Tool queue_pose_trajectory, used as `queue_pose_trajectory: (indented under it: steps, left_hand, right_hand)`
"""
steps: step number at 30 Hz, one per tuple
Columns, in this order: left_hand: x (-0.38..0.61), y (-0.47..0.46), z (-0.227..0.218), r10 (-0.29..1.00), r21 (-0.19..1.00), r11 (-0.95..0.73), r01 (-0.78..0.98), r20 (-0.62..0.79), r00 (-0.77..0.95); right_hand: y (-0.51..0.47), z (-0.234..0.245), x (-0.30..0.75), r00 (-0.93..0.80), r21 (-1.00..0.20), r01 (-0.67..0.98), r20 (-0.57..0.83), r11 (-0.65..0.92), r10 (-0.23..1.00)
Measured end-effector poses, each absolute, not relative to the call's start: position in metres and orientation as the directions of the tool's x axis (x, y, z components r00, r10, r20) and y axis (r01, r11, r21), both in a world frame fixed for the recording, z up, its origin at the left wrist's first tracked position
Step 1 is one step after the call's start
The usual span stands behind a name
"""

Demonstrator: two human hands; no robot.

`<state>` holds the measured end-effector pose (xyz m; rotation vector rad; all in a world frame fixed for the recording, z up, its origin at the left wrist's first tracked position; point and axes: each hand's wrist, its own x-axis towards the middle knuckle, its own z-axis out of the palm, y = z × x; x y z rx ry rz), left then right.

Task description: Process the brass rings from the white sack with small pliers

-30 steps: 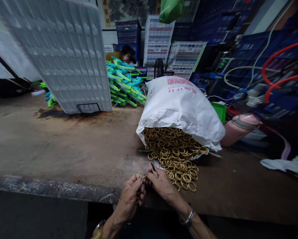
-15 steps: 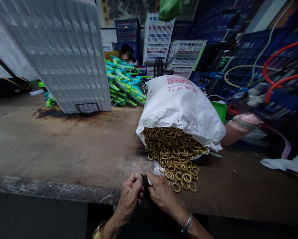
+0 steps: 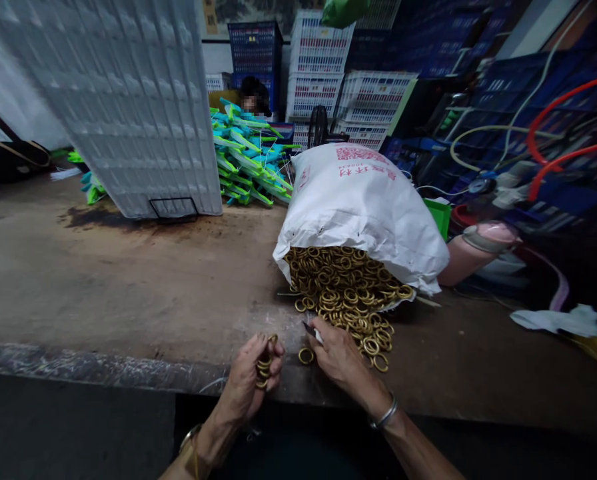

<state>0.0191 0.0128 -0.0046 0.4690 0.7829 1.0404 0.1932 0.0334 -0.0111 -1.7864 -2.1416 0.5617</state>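
Several brass-coloured rings (image 3: 263, 373) sit in my left hand (image 3: 251, 373), whose fingers are curled round them near the table's front edge. My right hand (image 3: 341, 357) is closed on a small knife (image 3: 312, 330) with a dark pointed blade and a pale handle, mostly covered by the fingers. One loose ring (image 3: 306, 355) lies on the table just left of that hand. Beyond it, a heap of rings (image 3: 353, 307) spills from the mouth of a white woven sack (image 3: 363, 200) lying on its side.
A tall translucent ribbed panel (image 3: 143, 120) stands on the brown table (image 3: 128, 287), beside a pile of green and blue plastic pieces (image 3: 251, 160). Right of the sack are a pink bottle (image 3: 481, 253) and red hoses (image 3: 533, 147). Behind, a person (image 3: 251, 97) is near stacked crates (image 3: 316, 67).
My hands, together before, have moved apart. The right hand with the knife has gone forward and right, to the heap. A loose ring now shows between the hands, and rings show in the left.
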Motion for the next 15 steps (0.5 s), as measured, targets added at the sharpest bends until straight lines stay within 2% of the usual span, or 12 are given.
queue_pose_trajectory:
  steps: [4,8,12,15]
  left_hand:
    - [0.014,0.015,-0.011,0.886,0.646,0.46,-0.609,-0.379,0.267]
    - [0.009,0.015,-0.012,0.855,0.553,0.512,-0.658,-0.399,0.331]
    - [0.005,0.017,-0.016,0.82,0.459,0.561,-0.689,-0.419,0.389]
    - [0.008,0.017,-0.021,0.809,0.463,0.577,-0.673,-0.441,0.389]
  right_hand:
    - [0.021,-0.015,0.189,-0.231,-0.459,0.87,-0.057,0.181,0.971]
    - [0.015,-0.018,0.186,-0.202,-0.403,0.903,-0.099,0.147,0.974]
    - [0.012,-0.017,0.185,-0.181,-0.395,0.909,-0.076,0.137,0.98]
    - [0.009,-0.018,0.185,-0.174,-0.402,0.905,-0.049,0.14,0.984]
